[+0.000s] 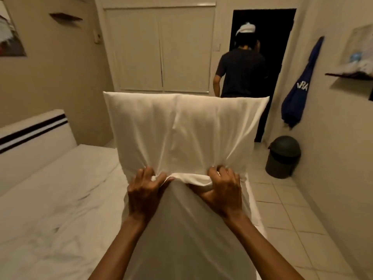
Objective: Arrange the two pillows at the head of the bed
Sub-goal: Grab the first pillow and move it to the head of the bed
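Nearest the camera, both bare forearms reach forward. The left hand (145, 191) and right hand (223, 190) have their fingers curled tight, bunching the cover of 1 plump white fabric pillow (181, 134), held upright in the air over the near edge of the white-sheeted bed (50, 199). Only cloth is pinched, so the filling may sag or slip out when the pillow is swung. Pillow 2 is out of view. Further left stands the white headboard with a dark stripe (34, 136); beyond, another person (242, 73) is in the doorway, so a wide swing could catch them.
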The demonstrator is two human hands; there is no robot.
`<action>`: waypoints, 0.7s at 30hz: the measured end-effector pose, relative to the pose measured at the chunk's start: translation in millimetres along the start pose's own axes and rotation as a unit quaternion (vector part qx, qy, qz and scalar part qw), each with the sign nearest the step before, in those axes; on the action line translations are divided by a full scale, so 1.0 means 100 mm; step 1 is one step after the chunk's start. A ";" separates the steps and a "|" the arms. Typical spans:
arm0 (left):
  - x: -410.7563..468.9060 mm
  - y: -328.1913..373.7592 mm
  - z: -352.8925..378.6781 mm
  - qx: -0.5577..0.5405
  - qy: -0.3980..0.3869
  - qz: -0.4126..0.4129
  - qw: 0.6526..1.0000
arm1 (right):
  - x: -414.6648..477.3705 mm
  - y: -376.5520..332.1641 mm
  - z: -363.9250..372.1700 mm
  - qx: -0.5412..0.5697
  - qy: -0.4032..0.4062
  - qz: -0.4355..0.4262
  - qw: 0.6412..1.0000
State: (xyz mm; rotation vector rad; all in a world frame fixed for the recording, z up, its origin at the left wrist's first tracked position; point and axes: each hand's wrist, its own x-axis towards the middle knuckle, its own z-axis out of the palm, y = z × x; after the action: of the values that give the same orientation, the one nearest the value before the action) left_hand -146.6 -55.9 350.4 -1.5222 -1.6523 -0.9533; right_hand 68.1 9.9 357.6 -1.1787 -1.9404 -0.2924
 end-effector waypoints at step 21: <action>-0.14 -3.93 -2.91 0.094 0.026 -0.051 0.994 | 0.24 -4.73 0.34 0.082 -0.013 -0.095 0.992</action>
State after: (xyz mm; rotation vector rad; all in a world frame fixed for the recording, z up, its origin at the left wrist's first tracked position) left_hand -534.8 -333.0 457.0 -1.2869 -1.7443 -0.8560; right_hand -342.5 -208.2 452.5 -0.8981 -2.0600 -0.2124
